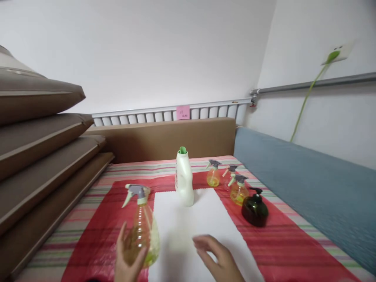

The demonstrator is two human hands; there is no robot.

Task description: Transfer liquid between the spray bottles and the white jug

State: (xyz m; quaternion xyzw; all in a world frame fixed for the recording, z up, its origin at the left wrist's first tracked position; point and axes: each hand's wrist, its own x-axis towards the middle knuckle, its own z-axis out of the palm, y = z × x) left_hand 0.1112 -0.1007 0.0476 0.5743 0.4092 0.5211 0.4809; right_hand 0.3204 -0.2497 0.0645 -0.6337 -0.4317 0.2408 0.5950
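On the left, a clear spray bottle [150, 231] with yellow-green liquid and a grey and pale green trigger head stands slightly tilted. My left hand [127, 254] is around its lower left side, thumb in front, the other fingers partly seen through the clear wall. My right hand [216, 256] is over the white mat [202, 207] with curved fingers, a gap between thumb and fingers, and nothing in it. Ahead of both hands, a pale green jug [185, 184] with a green piece in its mouth stands at the mat's far part.
Right of the mat stand small spray bottles [213, 179] and a dark green pump bottle [255, 210] on the red sheet [102, 219]. Stacked brown cushions [47, 156] rise on the left. A blue-grey padded side [293, 176] borders the right, a brown board [164, 141] the back.
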